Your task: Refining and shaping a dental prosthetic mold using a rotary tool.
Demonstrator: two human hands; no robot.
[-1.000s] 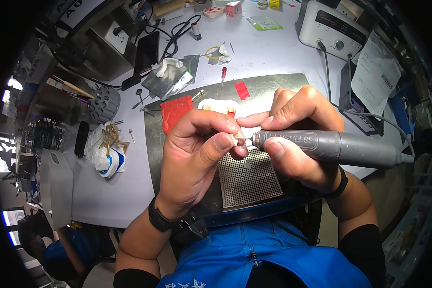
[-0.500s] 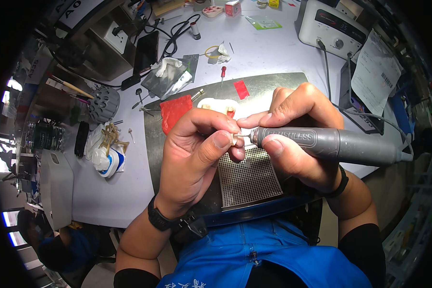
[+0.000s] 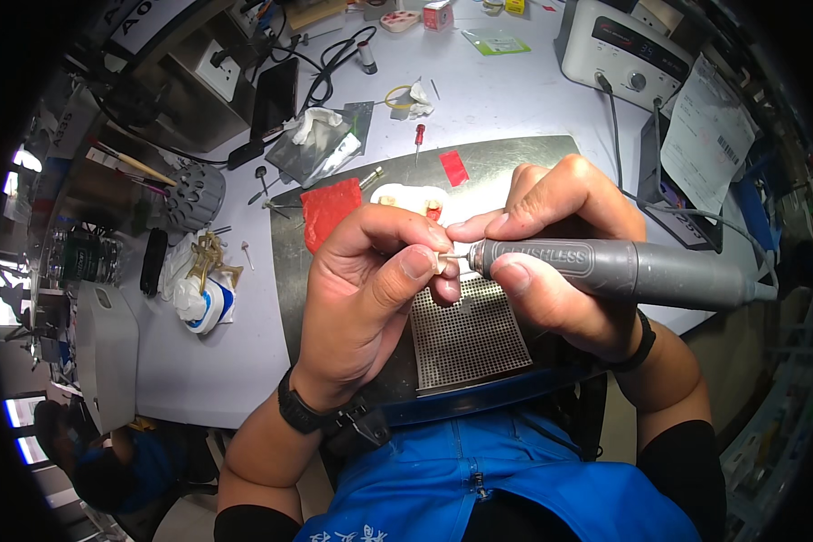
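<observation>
My right hand (image 3: 574, 244) is closed round a thick grey rotary handpiece (image 3: 686, 274), its cable end pointing right. From its nose a thin metal bur (image 3: 454, 256) reaches left to a small cream-coloured, tooth-like piece (image 3: 441, 263). Thumb and fingertips of my left hand (image 3: 361, 289) pinch that piece, which they mostly cover. Bur tip and piece appear to meet, though the exact contact is too small to make out. Fingertips of both hands come close together. Just beyond them lies a white dental model (image 3: 406, 196) with a red patch, partly hidden by my left hand.
Under my hands are a metal board (image 3: 551, 149) and a perforated metal plate (image 3: 470, 339). A red sheet (image 3: 331, 212), a red-handled tool (image 3: 419, 137) and a grey bur holder (image 3: 195, 194) lie around. A control unit (image 3: 628, 59) stands far right, its cord running to the right.
The handpiece has tilted very slightly in my right hand. My left hand and the piece stay in the same place.
</observation>
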